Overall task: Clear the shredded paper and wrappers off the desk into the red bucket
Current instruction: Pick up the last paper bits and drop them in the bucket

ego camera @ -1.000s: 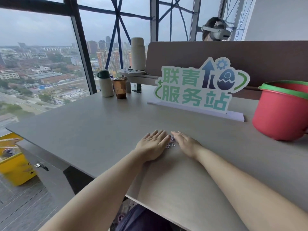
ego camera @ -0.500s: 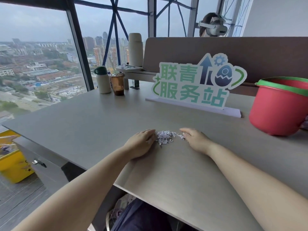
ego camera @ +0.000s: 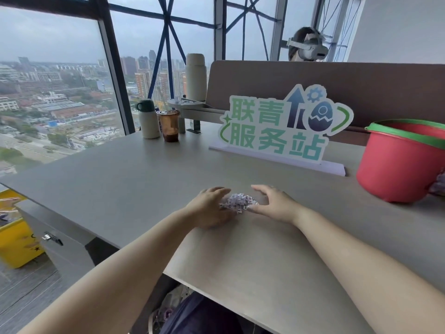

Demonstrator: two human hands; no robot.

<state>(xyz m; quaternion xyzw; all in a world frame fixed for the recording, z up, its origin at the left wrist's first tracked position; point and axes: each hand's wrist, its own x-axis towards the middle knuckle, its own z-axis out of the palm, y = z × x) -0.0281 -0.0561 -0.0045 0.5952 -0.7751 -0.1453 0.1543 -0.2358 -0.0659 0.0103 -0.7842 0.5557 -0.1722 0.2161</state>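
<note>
Grips (ego camera: 209, 208) (ego camera: 274, 203) closer, shredded paper (ego camera: 238, 203) between them

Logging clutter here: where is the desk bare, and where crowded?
Bare: the desk left of the left hand, up to the flask and brown cup; also the strip between the sign and the right hand. Crowded: shredded paper between the hands, and the red bucket at right.

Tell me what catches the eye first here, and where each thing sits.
The big green-lettered sign stands at the back of the desk, with the red bucket to its right at the frame's edge. Nearer, at the middle, the left hand and right hand cup a small heap of shredded paper.
</note>
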